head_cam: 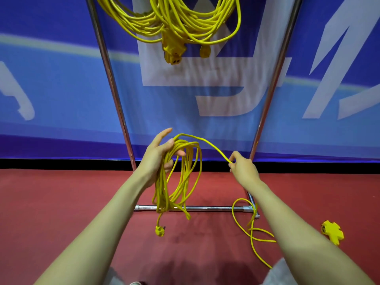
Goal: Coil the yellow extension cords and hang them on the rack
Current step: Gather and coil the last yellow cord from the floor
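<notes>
Left hand (159, 159) has the yellow cord (161, 194) bunched into a coil, with the thumb and lower fingers curled around the top of the loops and the pointer finger sticking up free. The loops hang down in front of the bottom bar of the rack (211, 208), and the plug (160, 231) dangles below them over the red floor (61, 202). One strand runs off the top of the coil over to the right hand (243, 169), which pinches it between thumb and fingertips. Below that hand the slack lies in loose loops on the floor by the rack's right corner (part of it is hidden behind the forearm). A socket block (332, 233) sits on the floor further right. More yellow coils (181, 23) hang up top on the rack, with a blue banner (61, 79) behind it all.
</notes>
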### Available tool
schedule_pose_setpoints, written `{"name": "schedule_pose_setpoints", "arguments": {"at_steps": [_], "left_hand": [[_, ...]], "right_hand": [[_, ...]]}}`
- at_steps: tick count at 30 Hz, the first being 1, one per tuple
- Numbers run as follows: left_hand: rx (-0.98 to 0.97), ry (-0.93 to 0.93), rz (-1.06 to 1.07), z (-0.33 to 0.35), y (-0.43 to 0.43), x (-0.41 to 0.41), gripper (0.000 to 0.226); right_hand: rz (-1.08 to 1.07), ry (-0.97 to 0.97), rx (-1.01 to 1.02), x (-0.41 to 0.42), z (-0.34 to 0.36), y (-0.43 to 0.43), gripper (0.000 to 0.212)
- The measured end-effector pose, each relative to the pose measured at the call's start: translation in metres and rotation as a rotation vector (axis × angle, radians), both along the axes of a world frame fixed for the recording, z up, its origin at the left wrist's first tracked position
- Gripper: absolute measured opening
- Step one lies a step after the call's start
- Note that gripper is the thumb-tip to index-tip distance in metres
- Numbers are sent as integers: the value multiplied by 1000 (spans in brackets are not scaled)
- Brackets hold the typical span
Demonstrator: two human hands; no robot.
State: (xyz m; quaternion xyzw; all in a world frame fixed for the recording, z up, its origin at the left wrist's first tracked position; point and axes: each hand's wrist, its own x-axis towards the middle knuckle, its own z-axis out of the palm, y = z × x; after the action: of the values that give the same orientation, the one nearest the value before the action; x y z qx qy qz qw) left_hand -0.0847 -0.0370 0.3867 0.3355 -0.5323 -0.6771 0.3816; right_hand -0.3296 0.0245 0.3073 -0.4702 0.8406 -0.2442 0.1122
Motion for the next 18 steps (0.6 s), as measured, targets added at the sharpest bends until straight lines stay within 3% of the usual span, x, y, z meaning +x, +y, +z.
{"name": "schedule_pose_setpoints", "arguments": {"at_steps": [8,13,18], "left_hand": [[61,115,14,8,-3,0,30],[98,225,-11,17,-3,5,30],[111,282,-21,22,-2,9,29]], "right_hand": [[214,54,173,8,-18,-3,38],[139,122,180,14,-16,-2,25],[11,-94,-52,22,-8,-8,13]]}}
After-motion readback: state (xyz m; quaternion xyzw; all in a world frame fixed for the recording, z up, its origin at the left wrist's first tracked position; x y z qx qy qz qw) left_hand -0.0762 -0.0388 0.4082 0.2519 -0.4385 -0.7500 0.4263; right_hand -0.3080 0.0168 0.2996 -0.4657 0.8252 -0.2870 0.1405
